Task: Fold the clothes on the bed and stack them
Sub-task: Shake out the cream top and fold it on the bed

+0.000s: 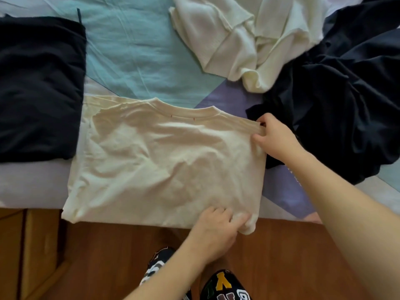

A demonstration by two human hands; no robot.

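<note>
A bed (134,53) fills most of the view, its cover made of large colour blocks: pale turquoise across the upper middle, a lilac-purple wedge (279,191) running down toward the right, and a pale lavender-white band (32,187) along the near edge at the left. The fabric is softly creased. Below the bed's edge lies a wooden floor (97,256) of reddish-brown boards, with lighter boards at the far left. Soft, even daylight falls over everything, without hard shadows.
</note>
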